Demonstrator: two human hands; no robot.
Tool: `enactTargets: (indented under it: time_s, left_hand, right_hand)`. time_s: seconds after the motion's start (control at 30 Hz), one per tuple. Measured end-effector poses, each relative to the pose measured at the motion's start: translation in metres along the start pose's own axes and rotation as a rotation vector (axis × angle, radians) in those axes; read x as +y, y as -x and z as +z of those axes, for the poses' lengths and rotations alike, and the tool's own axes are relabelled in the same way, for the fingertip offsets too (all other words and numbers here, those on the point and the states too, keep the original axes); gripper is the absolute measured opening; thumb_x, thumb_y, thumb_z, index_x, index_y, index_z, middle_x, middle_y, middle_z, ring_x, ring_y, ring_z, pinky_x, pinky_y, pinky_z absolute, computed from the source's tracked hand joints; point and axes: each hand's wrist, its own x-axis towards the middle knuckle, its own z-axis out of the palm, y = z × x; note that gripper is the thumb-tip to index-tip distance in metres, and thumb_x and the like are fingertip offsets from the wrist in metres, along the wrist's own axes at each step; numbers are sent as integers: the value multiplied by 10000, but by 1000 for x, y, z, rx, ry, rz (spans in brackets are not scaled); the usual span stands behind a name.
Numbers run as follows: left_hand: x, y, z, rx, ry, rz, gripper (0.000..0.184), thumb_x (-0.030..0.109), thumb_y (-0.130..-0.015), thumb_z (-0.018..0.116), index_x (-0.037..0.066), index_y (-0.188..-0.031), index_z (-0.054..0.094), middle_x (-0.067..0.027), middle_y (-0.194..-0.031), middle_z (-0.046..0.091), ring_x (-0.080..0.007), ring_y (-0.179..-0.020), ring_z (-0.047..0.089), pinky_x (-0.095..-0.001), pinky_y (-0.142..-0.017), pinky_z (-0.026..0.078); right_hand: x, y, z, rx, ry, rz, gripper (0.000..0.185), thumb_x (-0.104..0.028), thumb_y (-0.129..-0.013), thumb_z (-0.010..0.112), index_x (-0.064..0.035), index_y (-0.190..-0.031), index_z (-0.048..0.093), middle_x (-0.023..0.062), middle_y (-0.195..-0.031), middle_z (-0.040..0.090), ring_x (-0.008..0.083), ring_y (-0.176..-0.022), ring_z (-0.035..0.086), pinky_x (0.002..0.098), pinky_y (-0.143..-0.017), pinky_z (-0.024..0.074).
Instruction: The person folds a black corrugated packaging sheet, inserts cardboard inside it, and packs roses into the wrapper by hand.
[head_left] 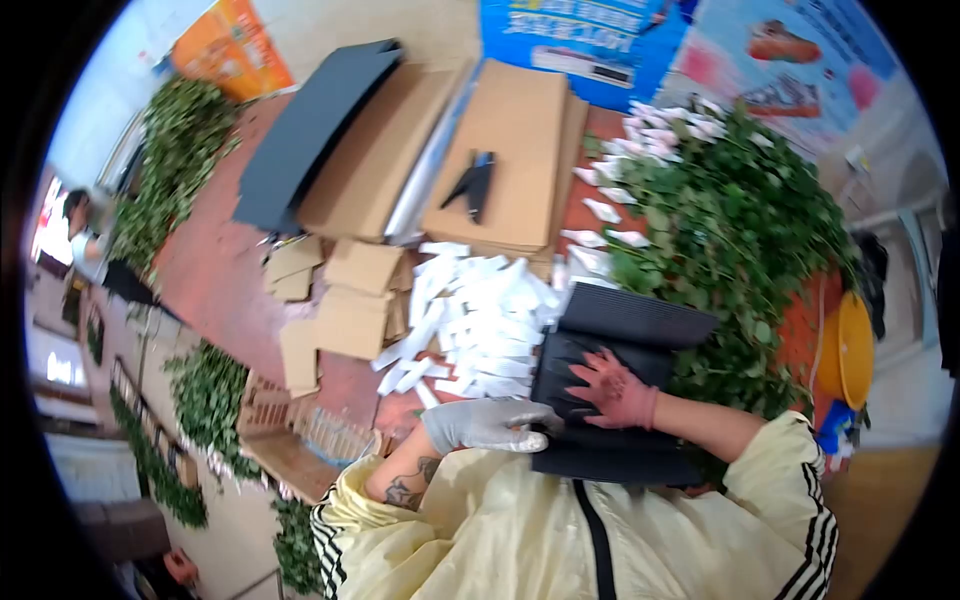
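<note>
A black sheet with a ribbed back flap (635, 315) lies folded open in front of my body. My right hand (612, 390), in a pink-red glove, rests flat on its middle panel with the fingers spread. My left hand (488, 425), in a grey glove, reaches over the sheet's left edge. Its fingers are stretched out and the thumb sits a little apart. Just beyond my left hand is a heap of white paper strips (490, 315). Whatever lies under my palms is hidden.
Cardboard sheets (505, 140) carry a black stapler-like tool (470, 185). Dark sheets (315, 130) lie farther left. White-wrapped roses (740, 200) with leafy stems fill the right side. A plastic crate (300, 435) stands left, and a yellow basin (848, 350) right. Another person (90, 245) is at far left.
</note>
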Motion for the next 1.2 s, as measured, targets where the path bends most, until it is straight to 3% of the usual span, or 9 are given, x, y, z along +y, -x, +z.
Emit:
enactTargets:
  time_s: [0.1, 0.2, 0.23, 0.37, 0.6, 0.67, 0.8, 1.1, 1.2]
  left_hand:
    - [-17, 44, -25, 428, 231, -247, 624, 406, -790, 636, -2, -1235, 479, -185, -1108, 567, -286, -982, 554, -350, -853, 436]
    - [-43, 82, -66, 1160, -762, -578, 698, 302, -691, 691, 33, -1285, 443, -206, -1250, 484, -318, -1163, 465, -405, -971, 364]
    - [-38, 93, -72, 1129, -1232, -846, 713, 277, -676, 701, 34, -1291, 436, -219, -1300, 443, -329, -1221, 420, -440, -1026, 318]
    - [-49, 116, -65, 819, -1109, -873, 705, 252, -671, 691, 59, -1296, 428, -220, -1314, 435, -368, -1235, 390, -460, -1037, 298]
    - [-40, 133, -66, 943, -1449, -517, 451, 54, -768, 531, -2, -1214, 494, -170, -1246, 519, -354, -1194, 445, -463, -1019, 327]
    - [19, 113, -52, 1337, -1228, 7, 312, 67, -815, 548, -3, -1119, 564, -172, -1152, 583, -340, -1103, 533, -437, -966, 404]
    - [60, 32, -1, 937, -402, 328, 274, 66, -882, 501, -3, -1140, 561, -157, -1082, 620, -252, -975, 608, -349, -864, 475]
    - [47, -13, 23, 494, -153, -28, 339, 81, -923, 448, 40, -1256, 497, -101, -921, 634, -178, -764, 617, -296, -709, 487]
    - [51, -22, 19, 519, -361, 101, 387, -7, -851, 407, 30, -1216, 530, -103, -919, 633, -141, -785, 604, -283, -730, 481]
  right_hand:
    - [-15, -12, -35, -197, 38, 31, 543, -535, -799, 511, -241, -1256, 518, 138, -1333, 410, 398, -1250, 335, 589, -1016, 226]
    - [-16, -12, -29, -182, 20, 45, 553, -537, -795, 517, -238, -1259, 515, 136, -1331, 409, 401, -1244, 341, 587, -1006, 243]
    - [-14, -11, -25, -145, -2, 55, 554, -536, -793, 520, -238, -1259, 515, 137, -1333, 407, 402, -1242, 343, 584, -1004, 248]
    - [-14, -8, -18, -96, 20, 50, 562, -536, -786, 528, -231, -1257, 516, 137, -1326, 410, 401, -1242, 344, 582, -1012, 242]
    - [-12, -8, -22, -104, -41, 48, 578, -544, -791, 522, -204, -1258, 506, 139, -1337, 398, 392, -1257, 334, 595, -1028, 215]
    - [-12, -6, -9, -96, -21, 38, 615, -531, -800, 524, -133, -1266, 482, 175, -1341, 393, 403, -1257, 335, 595, -1038, 197]
    - [-13, 0, 3, 77, -73, 73, 698, -531, -774, 558, -60, -1278, 448, 210, -1354, 369, 411, -1269, 321, 565, -1063, 183]
    - [2, 1, 4, 166, -248, -26, 687, -410, -731, 623, 1, -1255, 455, 160, -1352, 406, 359, -1294, 320, 503, -1064, 229]
    - [5, 8, -25, 161, -959, -19, 574, -286, -718, 630, 5, -1195, 500, 135, -1223, 533, 316, -1176, 467, 446, -974, 355]
